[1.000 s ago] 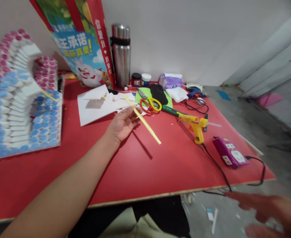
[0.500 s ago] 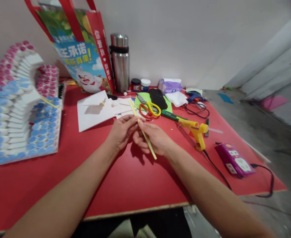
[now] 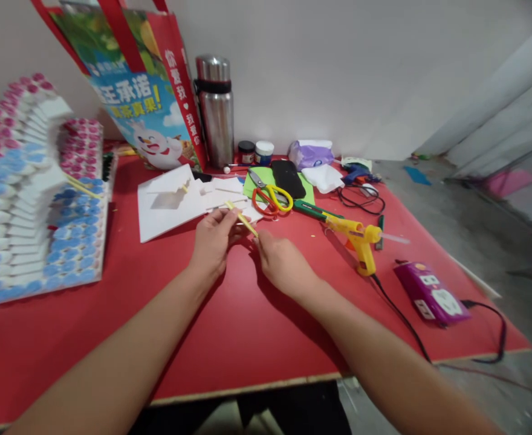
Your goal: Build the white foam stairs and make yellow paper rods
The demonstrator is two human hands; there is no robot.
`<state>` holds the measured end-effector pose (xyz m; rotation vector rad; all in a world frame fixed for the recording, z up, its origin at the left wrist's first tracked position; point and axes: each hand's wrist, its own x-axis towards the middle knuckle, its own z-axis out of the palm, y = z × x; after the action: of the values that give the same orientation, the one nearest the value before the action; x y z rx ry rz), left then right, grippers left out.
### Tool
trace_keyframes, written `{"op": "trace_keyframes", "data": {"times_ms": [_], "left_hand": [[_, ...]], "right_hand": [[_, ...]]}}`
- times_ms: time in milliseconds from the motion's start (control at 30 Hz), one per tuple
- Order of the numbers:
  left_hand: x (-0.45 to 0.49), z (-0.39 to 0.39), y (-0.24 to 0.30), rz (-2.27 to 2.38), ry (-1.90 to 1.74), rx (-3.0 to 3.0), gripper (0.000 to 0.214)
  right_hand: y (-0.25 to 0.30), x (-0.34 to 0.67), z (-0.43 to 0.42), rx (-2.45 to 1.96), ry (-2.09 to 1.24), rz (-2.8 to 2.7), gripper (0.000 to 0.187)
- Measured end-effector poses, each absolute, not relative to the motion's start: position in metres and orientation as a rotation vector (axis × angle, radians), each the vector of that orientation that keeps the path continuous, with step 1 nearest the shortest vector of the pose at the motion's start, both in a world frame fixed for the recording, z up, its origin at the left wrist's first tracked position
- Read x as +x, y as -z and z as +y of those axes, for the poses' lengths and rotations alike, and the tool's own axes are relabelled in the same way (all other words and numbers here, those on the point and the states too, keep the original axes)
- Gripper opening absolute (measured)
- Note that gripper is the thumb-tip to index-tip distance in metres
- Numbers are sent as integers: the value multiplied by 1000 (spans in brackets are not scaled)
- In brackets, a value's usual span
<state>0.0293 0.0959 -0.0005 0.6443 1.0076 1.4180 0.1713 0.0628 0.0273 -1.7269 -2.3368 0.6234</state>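
Both my hands meet over the middle of the red table (image 3: pixel 248 326). My left hand (image 3: pixel 212 240) pinches the upper part of a thin yellow stick (image 3: pixel 241 219). My right hand (image 3: pixel 282 264) is closed round the stick's lower part, which is hidden under its fingers. Just beyond the hands lie white paper pieces (image 3: pixel 166 202) and scissors with red and yellow handles (image 3: pixel 270 196).
A yellow glue gun (image 3: pixel 359 237) and a purple power strip (image 3: pixel 429 293) with black cords lie at the right. A steel flask (image 3: pixel 214 109) and a printed bag (image 3: pixel 134 90) stand at the back. A blue, pink and white stepped model (image 3: pixel 34 193) fills the left.
My right hand came up from the lower right and took hold of the stick. The stick is now mostly covered by both hands and sits lower over the table.
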Motion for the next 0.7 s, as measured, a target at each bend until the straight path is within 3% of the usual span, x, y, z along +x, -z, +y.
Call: {"op": "trace_keyframes", "data": {"times_ms": [167, 433, 533, 700], "left_hand": [[22, 101, -2, 1071, -1459, 586, 20], [20, 102, -5, 950, -1419, 600, 9], [16, 104, -4, 868, -1333, 577, 9], [12, 103, -5, 772, -1210, 510, 11]], "right_hand": [[-28, 171, 62, -1754, -537, -2443, 25], [-20, 179, 69, -1555, -838, -2199, 31], [-20, 181, 72, -1444, -1165, -1972, 32], [-29, 185, 76, -1126, -2049, -1328, 29]]}}
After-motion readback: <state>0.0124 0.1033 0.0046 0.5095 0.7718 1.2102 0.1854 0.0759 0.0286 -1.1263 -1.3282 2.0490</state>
